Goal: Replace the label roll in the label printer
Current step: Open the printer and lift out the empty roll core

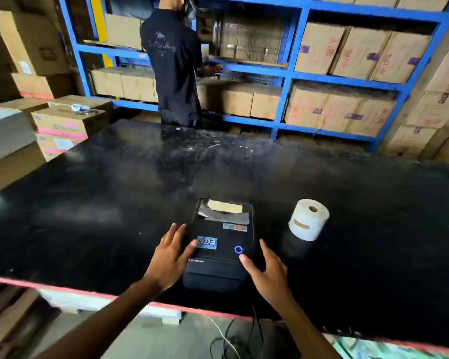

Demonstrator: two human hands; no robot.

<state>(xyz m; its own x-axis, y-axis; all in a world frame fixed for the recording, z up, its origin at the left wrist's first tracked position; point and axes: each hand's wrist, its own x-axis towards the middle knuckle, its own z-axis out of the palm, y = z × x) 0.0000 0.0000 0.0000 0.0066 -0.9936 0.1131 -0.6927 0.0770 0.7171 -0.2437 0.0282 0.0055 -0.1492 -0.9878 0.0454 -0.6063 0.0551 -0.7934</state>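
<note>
A black label printer (219,244) sits near the front edge of the black table (114,198), lid down, with a lit blue ring button and a window near its far end showing a brownish roll. My left hand (170,257) lies spread against the printer's left side, thumb on its top. My right hand (266,270) is spread at the printer's front right corner, fingers apart, holding nothing. A white label roll (308,219) stands on end to the right of the printer, apart from both hands.
A person in a dark shirt (175,66) stands at the table's far side, facing blue shelving (290,73) stacked with cardboard boxes. More boxes (62,123) are piled at the left. Cables (231,338) hang below the table's red front edge.
</note>
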